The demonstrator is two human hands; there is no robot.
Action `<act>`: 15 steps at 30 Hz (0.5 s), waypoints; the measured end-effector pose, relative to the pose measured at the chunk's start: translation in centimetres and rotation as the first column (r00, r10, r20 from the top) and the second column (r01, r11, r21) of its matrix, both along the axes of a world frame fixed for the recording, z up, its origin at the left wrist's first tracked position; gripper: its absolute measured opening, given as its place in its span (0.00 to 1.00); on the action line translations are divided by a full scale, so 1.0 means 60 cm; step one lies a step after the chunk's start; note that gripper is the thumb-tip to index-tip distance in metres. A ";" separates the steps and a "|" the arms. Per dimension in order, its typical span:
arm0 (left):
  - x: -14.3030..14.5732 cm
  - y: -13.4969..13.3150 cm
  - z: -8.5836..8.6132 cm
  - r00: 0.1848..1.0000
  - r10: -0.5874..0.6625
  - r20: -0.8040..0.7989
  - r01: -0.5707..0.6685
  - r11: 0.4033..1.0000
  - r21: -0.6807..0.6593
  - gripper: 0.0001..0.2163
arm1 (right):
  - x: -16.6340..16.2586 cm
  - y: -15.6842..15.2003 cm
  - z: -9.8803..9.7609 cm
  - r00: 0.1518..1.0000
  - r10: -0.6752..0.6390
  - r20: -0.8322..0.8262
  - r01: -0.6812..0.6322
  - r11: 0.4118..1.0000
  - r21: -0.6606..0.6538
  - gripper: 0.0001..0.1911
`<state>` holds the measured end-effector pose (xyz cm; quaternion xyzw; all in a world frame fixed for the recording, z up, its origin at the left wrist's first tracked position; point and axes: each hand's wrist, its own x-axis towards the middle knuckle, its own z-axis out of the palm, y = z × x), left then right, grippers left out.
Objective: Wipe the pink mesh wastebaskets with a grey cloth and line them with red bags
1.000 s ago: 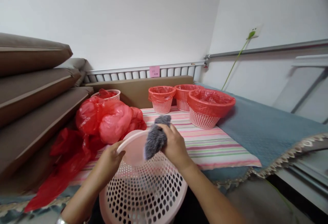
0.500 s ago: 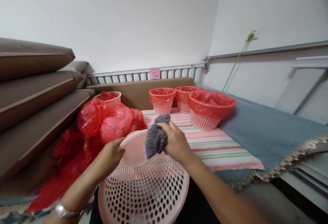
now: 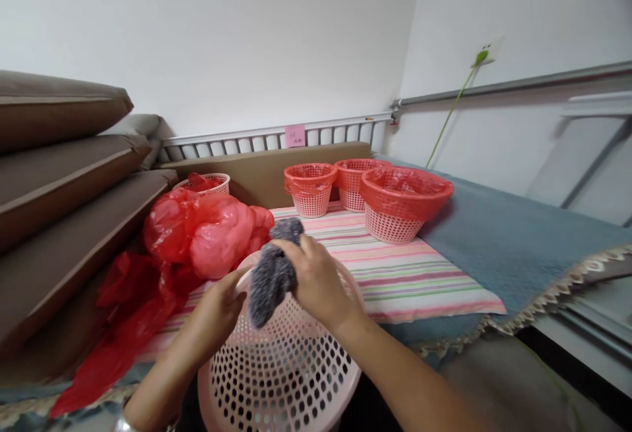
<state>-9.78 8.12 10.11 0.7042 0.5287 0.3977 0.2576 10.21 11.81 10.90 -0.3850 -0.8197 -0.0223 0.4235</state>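
Note:
A pale pink perforated plastic basket (image 3: 281,373) is tilted close in front of me, its holed wall facing up. My left hand (image 3: 217,313) is closed on the basket's rim at the upper left. In my right hand (image 3: 318,280) is a fluffy grey cloth (image 3: 271,280), bunched over the basket near that rim and beside my left fingers. The cloth and my right hand cover part of the basket's base and far edge.
Red plastic bags (image 3: 217,231) lie heaped at left, by stacked brown cushions (image 3: 74,201). Behind them stands another pink basket (image 3: 221,183). Bag-lined baskets stand at back right, the nearest (image 3: 395,221) on a striped cloth (image 3: 424,280). A blue cover (image 3: 484,228) spreads rightward.
My right hand and the grey cloth have moved left, nearer my left hand. The basket has turned somewhat, while my left hand keeps hold of its rim.

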 end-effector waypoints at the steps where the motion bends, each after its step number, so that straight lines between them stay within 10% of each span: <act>1: -0.005 -0.002 -0.006 1.000 0.002 -0.005 -0.003 1.000 -0.010 0.17 | 0.017 0.007 -0.016 0.996 -0.041 -0.078 0.038 0.999 -0.039 0.27; 9: -0.015 -0.046 -0.037 0.996 0.094 0.003 -0.094 0.995 0.030 0.21 | 0.117 0.021 -0.157 0.873 -0.260 -0.412 0.175 0.957 -0.232 0.25; 15: -0.008 -0.019 0.019 0.994 0.051 -0.092 -0.054 0.998 -0.029 0.19 | 0.097 0.013 -0.056 0.955 -0.082 -0.285 0.059 0.994 -0.090 0.25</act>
